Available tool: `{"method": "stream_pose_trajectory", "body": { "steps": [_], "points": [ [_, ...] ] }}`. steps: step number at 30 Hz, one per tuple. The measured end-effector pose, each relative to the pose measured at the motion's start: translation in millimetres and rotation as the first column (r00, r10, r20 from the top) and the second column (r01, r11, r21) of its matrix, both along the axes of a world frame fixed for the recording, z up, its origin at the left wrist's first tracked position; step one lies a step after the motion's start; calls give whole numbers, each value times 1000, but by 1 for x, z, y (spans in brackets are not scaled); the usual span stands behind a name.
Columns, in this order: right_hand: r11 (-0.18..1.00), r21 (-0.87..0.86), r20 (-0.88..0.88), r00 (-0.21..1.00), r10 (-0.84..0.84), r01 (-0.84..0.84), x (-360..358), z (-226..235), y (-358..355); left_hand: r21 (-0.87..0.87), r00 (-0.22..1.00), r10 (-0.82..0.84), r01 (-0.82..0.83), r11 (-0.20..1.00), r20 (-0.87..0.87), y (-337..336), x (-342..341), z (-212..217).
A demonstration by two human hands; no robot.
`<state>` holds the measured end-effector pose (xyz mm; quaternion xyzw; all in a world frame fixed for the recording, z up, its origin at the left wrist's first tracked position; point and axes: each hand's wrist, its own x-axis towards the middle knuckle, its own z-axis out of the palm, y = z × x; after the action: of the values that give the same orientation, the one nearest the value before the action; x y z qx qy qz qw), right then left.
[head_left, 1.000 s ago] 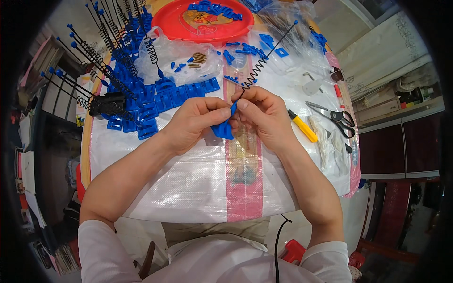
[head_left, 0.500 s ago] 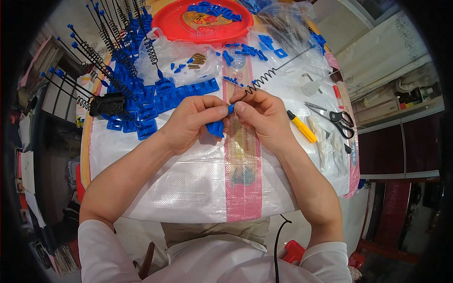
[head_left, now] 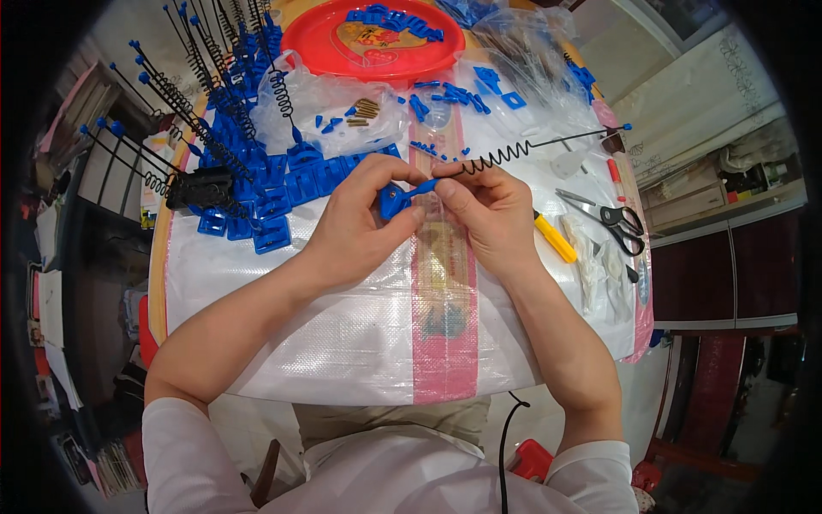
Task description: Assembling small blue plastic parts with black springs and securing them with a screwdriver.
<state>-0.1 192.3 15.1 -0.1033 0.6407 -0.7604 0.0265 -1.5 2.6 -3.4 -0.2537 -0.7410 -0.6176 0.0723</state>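
Note:
Over the middle of the table, my left hand (head_left: 353,224) is closed on a blue plastic base (head_left: 393,204), with the thumb below it and the fingers over its top. A narrow blue neck (head_left: 422,187) runs from the base to my right hand (head_left: 486,216), which pinches it between thumb and fingers. From there a black wire spring (head_left: 498,158) stretches out to the right, ending in a straight rod with a small blue tip (head_left: 628,127). My fingers hide part of the joint between neck and wire.
Several finished-looking blue bases with spring rods (head_left: 244,128) crowd the left. Beyond my hands lie a red tray (head_left: 308,60) of blue parts, brass pins (head_left: 366,109) on a plastic bag and loose blue pieces (head_left: 462,94). At right are a yellow-handled tool (head_left: 556,239) and scissors (head_left: 621,221).
The spring rod has swung down from a steep slant to nearly level, pointing right. The blue base has turned upward in my left fingers, and my left thumb has shifted beneath it.

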Motion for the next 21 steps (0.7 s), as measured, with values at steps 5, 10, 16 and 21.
{"method": "stream_pose_trajectory", "body": {
  "steps": [5,10,16,21],
  "points": [
    [1000,20,10,1000,-9,9,1,0,-2,9,996,81,-81,997,-42,3,2,-3],
    [999,43,-21,1000,-13,14,1,-2,-2,0,996,66,-67,998,55,2,3,-2],
    [996,72,6,999,47,-47,-2,-5,-1,100,918,-36,-4,995,395,2,7,7],
    [985,138,28,995,96,-99,-2,-3,0,180,879,-156,82,980,450,-3,2,0]
  ]
}}
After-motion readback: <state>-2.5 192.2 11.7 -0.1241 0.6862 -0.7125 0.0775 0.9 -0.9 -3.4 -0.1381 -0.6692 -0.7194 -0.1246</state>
